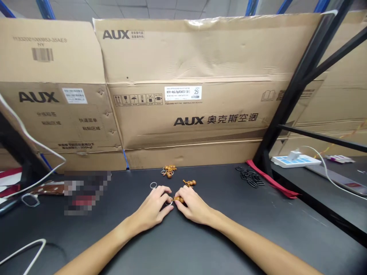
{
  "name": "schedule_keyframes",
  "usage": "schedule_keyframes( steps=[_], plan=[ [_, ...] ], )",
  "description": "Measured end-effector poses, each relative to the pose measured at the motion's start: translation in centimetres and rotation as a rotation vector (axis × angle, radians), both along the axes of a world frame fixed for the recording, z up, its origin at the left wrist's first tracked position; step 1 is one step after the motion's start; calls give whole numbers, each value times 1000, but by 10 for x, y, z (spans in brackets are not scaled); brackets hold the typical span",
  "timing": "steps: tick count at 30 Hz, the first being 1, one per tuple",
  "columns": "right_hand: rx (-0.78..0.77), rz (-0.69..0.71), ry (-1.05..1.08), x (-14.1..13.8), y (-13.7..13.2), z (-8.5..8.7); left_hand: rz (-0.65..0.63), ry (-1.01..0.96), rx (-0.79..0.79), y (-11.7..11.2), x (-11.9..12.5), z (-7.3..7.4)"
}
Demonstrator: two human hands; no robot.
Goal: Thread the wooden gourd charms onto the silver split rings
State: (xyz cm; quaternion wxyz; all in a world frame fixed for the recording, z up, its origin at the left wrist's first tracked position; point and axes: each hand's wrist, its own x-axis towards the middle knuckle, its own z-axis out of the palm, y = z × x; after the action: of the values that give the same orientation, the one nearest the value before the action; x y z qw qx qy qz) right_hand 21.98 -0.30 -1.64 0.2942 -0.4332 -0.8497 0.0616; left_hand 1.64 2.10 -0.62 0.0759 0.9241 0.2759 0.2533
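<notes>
My left hand [151, 204] pinches a metal split ring [169, 202] at its fingertips. My right hand [193, 206] pinches a small wooden gourd charm [178, 199], and the charm's end meets the ring between my hands. Both hands rest low over the black table [223, 214]. A loose split ring [153, 185] lies just beyond my left hand. Another wooden charm [189, 183] lies just beyond my right hand. Farther back sits a small heap of wooden charms with rings [168, 171].
Flattened AUX cardboard cartons [183, 114] stand along the table's back edge. To the right lie black plastic loops [250, 177] and a red strip [272, 180], near a black metal rack post [304, 84]. A pixelated patch [86, 193] covers objects at left.
</notes>
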Motion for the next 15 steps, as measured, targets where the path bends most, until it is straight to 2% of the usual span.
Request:
schedule_keyframes(
  steps=[3, 8, 9, 13, 15],
  plan=[
    [-33, 67, 28, 0, -2, 0, -3, 9, 35, -1, 0, 0],
    [-20, -92, 59, 1, 3, 0, -34, 2, 29, -1, 0, 1],
    [-23, -90, 57, 1, 2, 0, -28, 7, 32, -2, 0, 1],
    [-59, 83, 45, -2, -4, 2, -7, 15, 65, -2, 0, 0],
    [-60, 77, 49, -3, -4, 2, -5, 16, 82, -2, -1, 0]
  ],
)
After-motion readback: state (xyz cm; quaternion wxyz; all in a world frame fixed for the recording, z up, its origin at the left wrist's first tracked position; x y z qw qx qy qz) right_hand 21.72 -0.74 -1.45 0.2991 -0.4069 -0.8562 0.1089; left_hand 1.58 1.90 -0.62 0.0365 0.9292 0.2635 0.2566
